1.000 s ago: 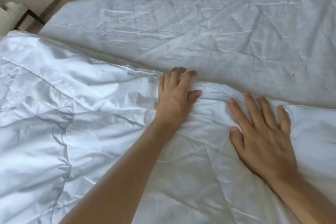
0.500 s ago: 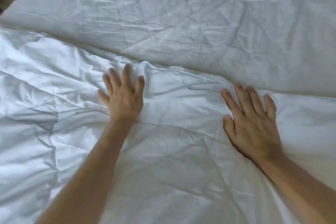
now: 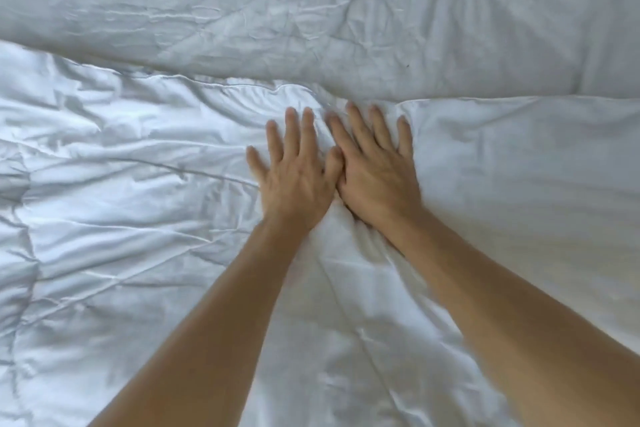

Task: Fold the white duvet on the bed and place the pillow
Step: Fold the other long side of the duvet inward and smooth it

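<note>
Both my hands lie flat on the white duvet (image 3: 138, 218), palms down and fingers spread, gripping nothing. My left hand (image 3: 296, 173) sits just beside my right hand (image 3: 375, 170); the left thumb meets the inner edge of the right hand, so the two touch at that point. The fingers of the left hand (image 3: 291, 128) look a little blurred, and those of the right (image 3: 379, 128) reach almost to the folded edge (image 3: 242, 88) of the top layer. My bare forearms come in from the bottom of the view, the left one from lower left and the right one from lower right, meeting near the middle.

The duvet fills nearly everything I see. Its nearer, glossier layer lies over the farther, duller layer (image 3: 311, 10), and the seam between them runs across from left to right, dipping just ahead of my fingertips. Creases fan out under my wrists, and quilting lines cross the fabric on the left. A tiny dark speck (image 3: 407, 64) sits on the far layer. I cannot see the pillow from here
</note>
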### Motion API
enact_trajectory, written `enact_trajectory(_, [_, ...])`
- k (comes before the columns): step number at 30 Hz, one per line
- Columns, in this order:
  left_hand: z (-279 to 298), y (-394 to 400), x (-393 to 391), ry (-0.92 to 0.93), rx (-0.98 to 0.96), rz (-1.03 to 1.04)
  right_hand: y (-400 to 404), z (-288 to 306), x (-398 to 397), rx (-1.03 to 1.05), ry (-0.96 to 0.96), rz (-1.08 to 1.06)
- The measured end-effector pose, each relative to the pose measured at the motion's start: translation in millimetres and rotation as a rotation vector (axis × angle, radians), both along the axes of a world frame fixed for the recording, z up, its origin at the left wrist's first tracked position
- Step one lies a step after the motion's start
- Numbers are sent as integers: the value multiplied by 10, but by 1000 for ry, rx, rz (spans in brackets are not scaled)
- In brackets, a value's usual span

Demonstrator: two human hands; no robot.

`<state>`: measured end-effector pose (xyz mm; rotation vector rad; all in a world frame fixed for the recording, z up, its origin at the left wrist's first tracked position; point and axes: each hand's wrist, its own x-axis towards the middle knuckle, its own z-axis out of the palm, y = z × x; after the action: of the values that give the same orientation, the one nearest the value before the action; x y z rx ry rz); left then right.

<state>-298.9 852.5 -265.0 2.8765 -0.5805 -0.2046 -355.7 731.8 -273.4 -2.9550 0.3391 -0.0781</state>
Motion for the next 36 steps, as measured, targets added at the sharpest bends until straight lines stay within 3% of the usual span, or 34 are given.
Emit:
enact_trajectory(10, [-8,-1963,-1870,-19,-89,-437,-2108,218,-2149,-212,140,-282])
enact_trajectory(14, [4,-2780,-2386,-54,-79,-539,-2979,284,-3206,-240,232,-504])
enact_trajectory(18, [-67,-3440,-2844,-102,-122,-599,-3566,340,-3902,-155,251,-723])
enact_trajectory(22, [-112,-3918,-3099,-124,-184,-576,-4048,228,-4290,88,195,-1006])
enact_trajectory(26, [-262,-4019,-3071,-132,-138,-548,-4040,64,-4270,157,129,-992])
enact_trajectory(30, [-152,-3949,-3062,-66,-128,-573,-3851,281,-4303,173,188,-998])
enact_trajectory(36, [85,-2668,-3940,25,-125,-777,-2173,479,-5195,-58,184,-797])
